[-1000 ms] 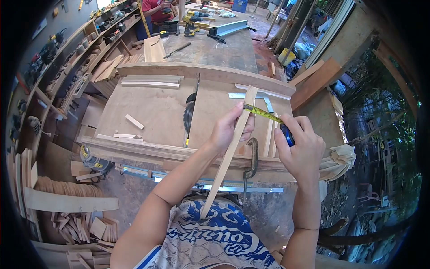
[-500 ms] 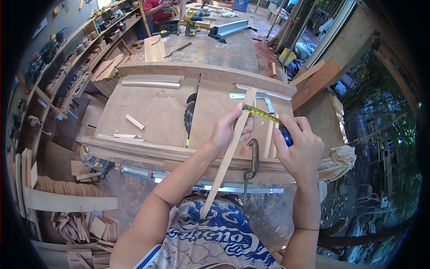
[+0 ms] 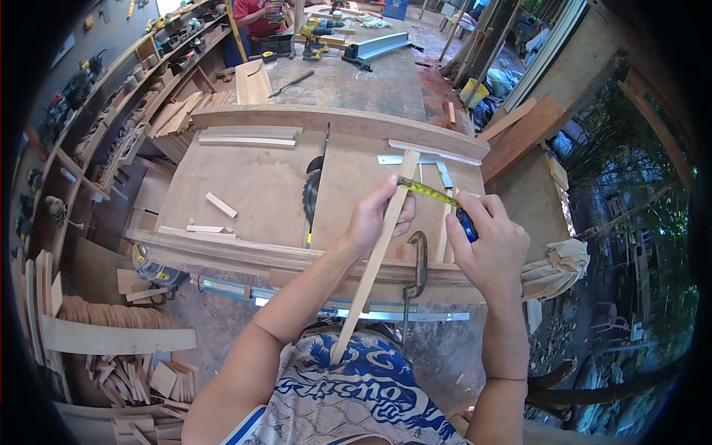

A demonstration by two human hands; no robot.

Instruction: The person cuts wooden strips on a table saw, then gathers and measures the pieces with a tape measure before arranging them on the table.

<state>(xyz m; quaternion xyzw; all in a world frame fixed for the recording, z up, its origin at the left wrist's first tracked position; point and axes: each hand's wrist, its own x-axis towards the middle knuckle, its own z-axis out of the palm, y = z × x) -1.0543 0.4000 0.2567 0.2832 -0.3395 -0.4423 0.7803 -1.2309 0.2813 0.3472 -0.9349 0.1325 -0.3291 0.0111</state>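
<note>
My left hand (image 3: 377, 221) is closed round a long wooden strip (image 3: 376, 259), whose lower end rests against my shirt. Its thumb meets the end of the yellow tape blade (image 3: 429, 190), which lies across the strip near the top. My right hand (image 3: 489, 241) grips the blue tape measure (image 3: 466, 225), with the blade stretched out between both hands. Beyond the strip, a metal square (image 3: 443, 175) lies on the saw table (image 3: 259, 174). A dark circular saw blade (image 3: 311, 194) stands up through the slot left of my left hand.
A C-clamp (image 3: 419, 263) is fixed at the table's near edge. Short wood offcuts (image 3: 221, 205) lie on the left half. Behind the wooden fence (image 3: 334, 119) are drills (image 3: 314, 41) on a workbench. Another person (image 3: 252, 16) stands at the far left.
My right hand and the tape measure have moved slightly left, towards the strip. The strip's upper end has shifted a little to the left and down.
</note>
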